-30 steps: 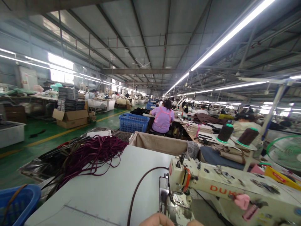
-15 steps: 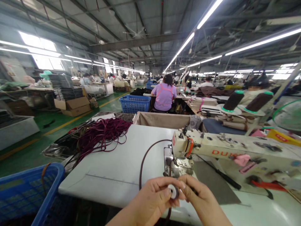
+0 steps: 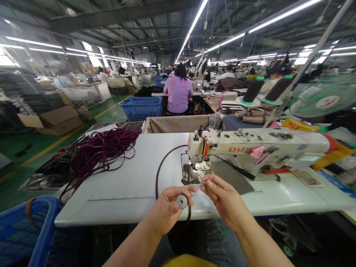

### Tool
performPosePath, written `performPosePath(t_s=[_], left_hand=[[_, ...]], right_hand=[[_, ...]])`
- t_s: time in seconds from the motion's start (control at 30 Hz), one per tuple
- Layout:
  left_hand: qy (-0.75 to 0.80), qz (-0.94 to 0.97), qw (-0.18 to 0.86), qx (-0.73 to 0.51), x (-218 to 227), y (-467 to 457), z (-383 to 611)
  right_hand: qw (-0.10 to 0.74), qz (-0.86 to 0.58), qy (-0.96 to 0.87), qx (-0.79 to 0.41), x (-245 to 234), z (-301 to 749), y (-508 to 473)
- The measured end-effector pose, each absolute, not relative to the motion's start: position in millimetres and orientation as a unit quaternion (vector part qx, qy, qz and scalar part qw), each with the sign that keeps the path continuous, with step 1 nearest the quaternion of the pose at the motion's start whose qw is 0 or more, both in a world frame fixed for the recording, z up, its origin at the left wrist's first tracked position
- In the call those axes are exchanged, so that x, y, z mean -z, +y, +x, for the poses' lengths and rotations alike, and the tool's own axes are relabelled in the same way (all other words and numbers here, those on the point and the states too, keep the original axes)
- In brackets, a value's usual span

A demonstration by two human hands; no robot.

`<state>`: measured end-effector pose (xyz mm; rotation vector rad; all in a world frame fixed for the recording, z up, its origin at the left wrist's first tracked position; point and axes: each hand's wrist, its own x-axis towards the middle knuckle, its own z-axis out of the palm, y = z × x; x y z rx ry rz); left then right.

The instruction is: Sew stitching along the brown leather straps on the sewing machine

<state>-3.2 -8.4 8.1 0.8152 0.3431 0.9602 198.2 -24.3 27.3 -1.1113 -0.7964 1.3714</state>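
A sewing machine [image 3: 250,146] stands on the right of the bench [image 3: 119,193], with a strap [image 3: 156,181] looped on the bench top to its left and a heap of cord [image 3: 102,152] further left. A plastic basket [image 3: 41,218] sits off the bench's near left corner, and a fan [image 3: 324,97] stands beyond the machine's right end. Behind the bench, a lined bin [image 3: 175,124] lies before a crate [image 3: 140,108] and a seated worker [image 3: 178,92].
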Motion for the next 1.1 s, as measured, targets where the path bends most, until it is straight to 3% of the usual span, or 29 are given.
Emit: performPosePath(t_s=[0.13,0.33,0.53,0.73,0.87,1.1], left_hand=[[0.119,0.39,0.826,-0.389,4,-12,-2],[0.175,0.439,0.856,-0.212,8,-12,-4],[0.194,0.45,0.863,-0.124,20,-13,3],[0.189,0.454,0.864,-0.104,30,-14,5],[0.2,0.448,0.864,-0.111,38,-15,1],[0.235,0.446,0.853,-0.133,54,-14,-5]], right_hand=[[0.568,-0.468,-0.33,-0.591,-24,203,-27],[0.443,-0.538,-0.484,-0.529,-23,228,-38],[0.411,-0.569,-0.56,-0.44,-25,251,-40],[0.499,-0.529,-0.485,-0.486,-35,252,-44],[0.516,-0.538,-0.416,-0.521,-34,258,-50],[0.615,-0.532,-0.295,-0.501,-24,293,-61]])
